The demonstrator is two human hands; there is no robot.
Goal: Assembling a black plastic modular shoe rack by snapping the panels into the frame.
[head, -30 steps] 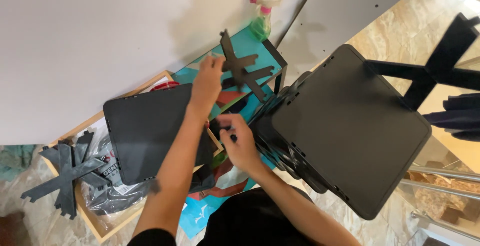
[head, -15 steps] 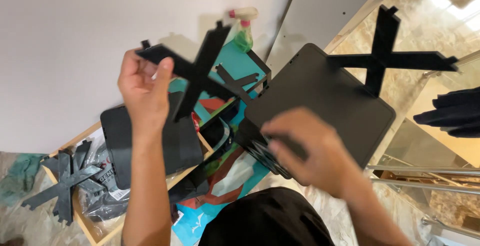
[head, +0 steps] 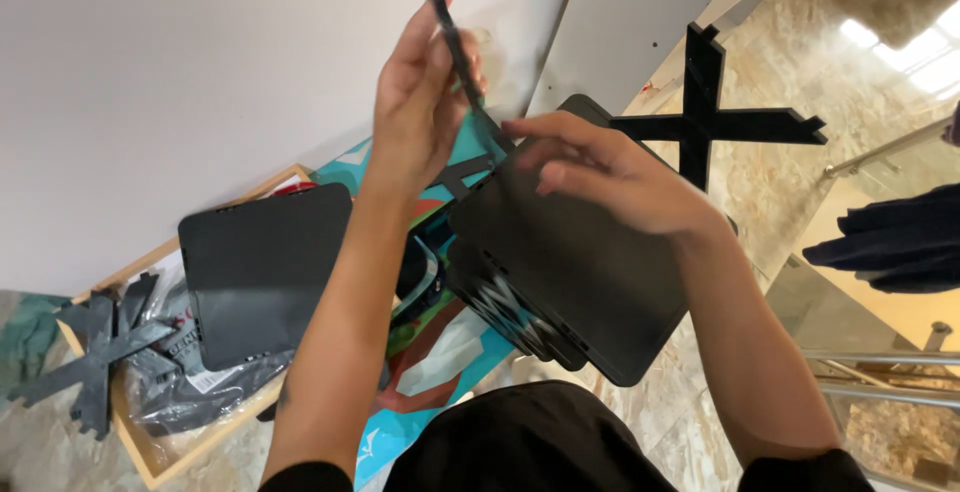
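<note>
The left hand pinches a thin black strip upright at twelve o'clock; the right hand, fingers loosely spread, rests on the black panel stack.

At the centre of the frame I see the stack of flat panels, with my right hand over its upper edge. Just left of that, my left hand is raised at upper centre, pinching a thin strip that runs down toward the stack. A single panel lies at left of centre, overlapping a wooden tray at lower left. A cross-shaped piece rests on the tray's left end; another cross sits at upper right, behind the stack.
</note>
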